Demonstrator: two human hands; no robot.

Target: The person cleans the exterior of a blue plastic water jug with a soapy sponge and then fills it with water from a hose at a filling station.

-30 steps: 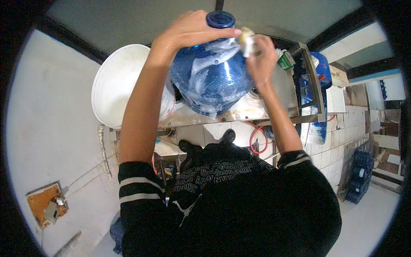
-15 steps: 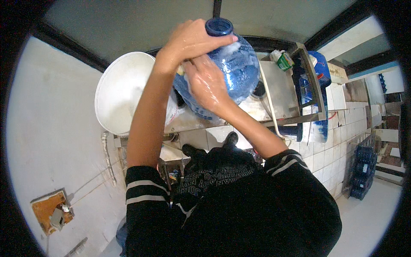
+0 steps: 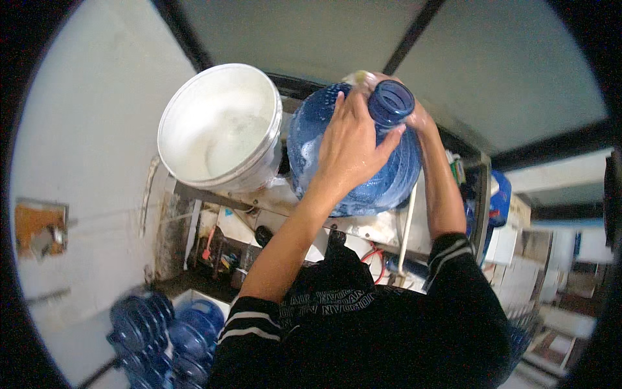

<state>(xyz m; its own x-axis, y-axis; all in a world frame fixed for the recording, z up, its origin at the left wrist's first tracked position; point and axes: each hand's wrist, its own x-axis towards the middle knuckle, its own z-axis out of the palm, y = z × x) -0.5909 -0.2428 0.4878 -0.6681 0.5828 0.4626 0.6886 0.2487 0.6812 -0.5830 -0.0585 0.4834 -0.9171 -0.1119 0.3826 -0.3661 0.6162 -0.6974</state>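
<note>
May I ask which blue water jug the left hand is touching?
The soapy jug beside the white bucket, with the left hand on it; the jugs at lower left are untouched.

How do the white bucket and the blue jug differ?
The bucket is white; the jug is translucent blue. The bucket's mouth is wide, the jug's narrow and necked. The left hand touches the jug; neither hand touches the bucket. Both stand open on the bench.

Bench [image 3: 369, 227]: worn top, rust-coloured staining along front strip. Blue bottle [image 3: 389, 179] stands on it, mouth up, wet and soapy; white bucket [image 3: 262, 167] just left, cloudy liquid inside. Pale tube [image 3: 408, 223] crosses front edge, right of bottle. Green packet [image 3: 458, 170] near right end, blurred
</note>
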